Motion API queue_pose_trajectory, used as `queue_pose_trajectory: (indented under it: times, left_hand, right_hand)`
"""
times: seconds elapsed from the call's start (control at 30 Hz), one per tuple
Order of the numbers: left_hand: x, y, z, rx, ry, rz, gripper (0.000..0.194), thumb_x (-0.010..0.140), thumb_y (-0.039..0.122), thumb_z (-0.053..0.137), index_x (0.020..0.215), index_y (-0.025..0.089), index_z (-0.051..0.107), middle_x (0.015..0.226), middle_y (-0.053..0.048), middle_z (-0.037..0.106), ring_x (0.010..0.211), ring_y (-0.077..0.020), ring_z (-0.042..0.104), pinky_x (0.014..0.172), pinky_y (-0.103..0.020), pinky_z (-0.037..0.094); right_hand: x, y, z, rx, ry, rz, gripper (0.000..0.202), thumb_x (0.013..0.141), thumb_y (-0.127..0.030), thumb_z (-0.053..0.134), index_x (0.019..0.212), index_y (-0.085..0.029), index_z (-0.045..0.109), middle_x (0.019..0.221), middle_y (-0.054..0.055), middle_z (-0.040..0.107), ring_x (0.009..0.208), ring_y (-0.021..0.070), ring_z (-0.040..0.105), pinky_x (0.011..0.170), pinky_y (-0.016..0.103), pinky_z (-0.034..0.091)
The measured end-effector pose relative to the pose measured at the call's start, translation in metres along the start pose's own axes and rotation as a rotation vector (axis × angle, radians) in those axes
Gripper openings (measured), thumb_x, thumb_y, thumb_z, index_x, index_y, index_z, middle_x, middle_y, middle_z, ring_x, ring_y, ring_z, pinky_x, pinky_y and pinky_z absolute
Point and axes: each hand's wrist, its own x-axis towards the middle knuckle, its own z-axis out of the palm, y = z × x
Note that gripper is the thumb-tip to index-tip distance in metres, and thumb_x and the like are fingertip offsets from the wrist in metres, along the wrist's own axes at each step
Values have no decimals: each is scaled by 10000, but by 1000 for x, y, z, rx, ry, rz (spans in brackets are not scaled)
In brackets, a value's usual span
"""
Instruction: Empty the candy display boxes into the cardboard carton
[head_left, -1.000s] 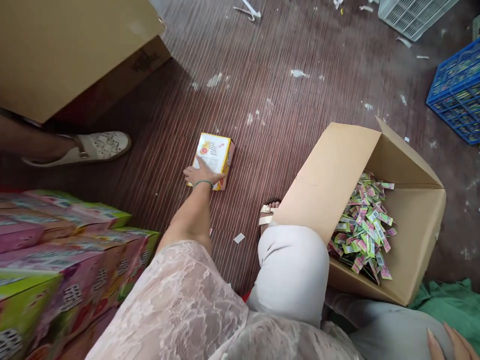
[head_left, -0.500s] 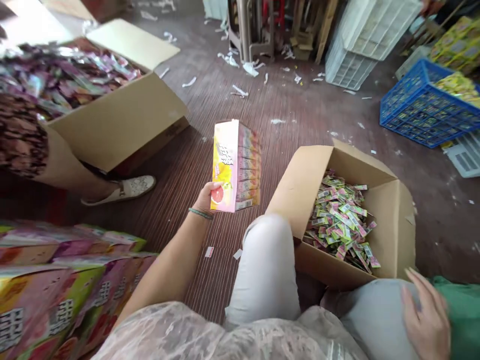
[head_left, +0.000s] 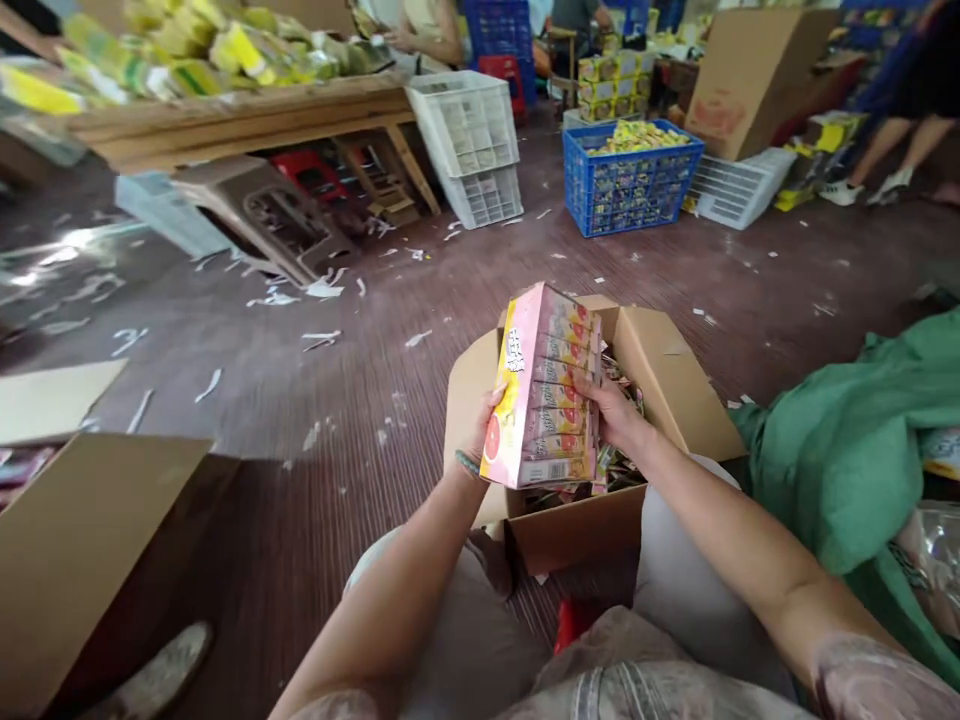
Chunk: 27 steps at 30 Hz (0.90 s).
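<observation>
Grapefruit-print display box (head_left: 538, 395) of small packets (head_left: 561, 350), held over open cardboard carton (head_left: 577, 535); left hand (head_left: 484, 428) gripping printed panel, right hand (head_left: 611, 408) packets. Step, apparently: two-handed steadying; next move calls for level support.

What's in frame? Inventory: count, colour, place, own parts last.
Display box: 1, pink and yellow, centre, held
Open carton: 1, brown, below display box
Small packets: many, pink and green, in open carton
Cloth: 1, green, right
Blue crate: 1, blue, background centre
Stacked crates: 2, white, left of blue crate
Table: 1, wood-brown, upper left
Packs: many, yellow, on table, in blue crate
Stool: 1, grey-brown, by table
Left carton: 1, brown, left edge
Back carton: 1, brown, upper right
Paper scraps: many, white, across floor
Shoe: 1, pale, lower left
People: several, partly shown, background
Rest: too blurred
Own legs: 2, pale trousers, lower centre
Left hand: 1, bracelet, on display box
Right hand: 1, on display box
</observation>
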Motion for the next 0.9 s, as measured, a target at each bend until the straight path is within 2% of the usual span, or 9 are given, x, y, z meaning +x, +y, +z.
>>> queue_pose_trajectory:
  times: [0.1, 0.2, 0.33, 0.53, 0.63, 0.73, 0.83, 0.9]
  left_hand:
    - [23, -20, 7, -29, 23, -68, 579, 812, 498, 856, 1260, 138, 779, 1149, -140, 858, 1202, -427, 788, 1129, -582, 613]
    - [41, -24, 8, -47, -13, -50, 603, 793, 475, 864, 1305, 170, 772, 1213, -121, 850, 1250, -430, 768, 1140, -581, 607]
    - [55, -19, 11, -24, -8, 22, 560, 770, 441, 874, 1273, 215, 782, 1195, -88, 853, 1267, -425, 759, 1127, -562, 619]
    - [56, -10, 9, 120, 107, -115, 606, 734, 541, 851, 1235, 209, 772, 1085, -113, 852, 1210, -461, 774, 993, -596, 680]
    - [53, -5, 4, 154, 136, -128, 561, 755, 512, 825, 1230, 217, 769, 965, -92, 845, 1080, -430, 815, 883, -547, 711]
    - [52, -2, 1, 176, 177, -117, 453, 723, 388, 861, 1124, 197, 772, 812, -60, 812, 817, -341, 824, 736, -429, 715]
    - [51, -3, 0, 182, 202, -164, 354, 692, 311, 863, 1006, 182, 761, 655, -17, 732, 516, -229, 699, 515, -322, 627]
    - [50, -3, -1, 195, 183, -176, 347, 683, 269, 852, 1005, 172, 765, 594, 2, 686, 442, -202, 638, 456, -298, 577]
  right_hand:
    - [4, 6, -31, 92, 50, 132, 530, 633, -467, 996, 1056, -238, 773, 1041, 77, 853, 1217, 372, 776, 1116, 562, 624]
    - [13, 3, -50, 178, 69, 176, 471, 699, -440, 932, 1096, -234, 784, 1113, 83, 855, 1242, 362, 769, 1155, 573, 600]
    - [22, 0, -60, 239, 62, 134, 556, 659, -467, 955, 1142, -247, 789, 1186, 75, 852, 1279, 360, 751, 1199, 591, 561]
    - [31, 5, -62, 210, 118, 165, 584, 634, -511, 1000, 1115, -248, 798, 1074, 81, 856, 1187, 374, 779, 1090, 594, 622]
    - [38, 5, -63, 130, 127, 173, 592, 589, -510, 1043, 1043, -231, 785, 1012, 82, 848, 1110, 358, 790, 1015, 541, 652]
    - [44, 8, -65, -62, 273, 84, 567, 588, -503, 1065, 968, -225, 751, 958, 60, 837, 1069, 331, 783, 970, 477, 651]
    - [45, 15, -70, -235, 410, -1, 557, 583, -470, 1077, 938, -237, 716, 983, 52, 832, 1132, 335, 759, 980, 457, 631]
    - [45, 20, -73, -298, 429, -36, 568, 556, -436, 1088, 918, -242, 695, 994, 63, 825, 1164, 349, 740, 990, 461, 617]
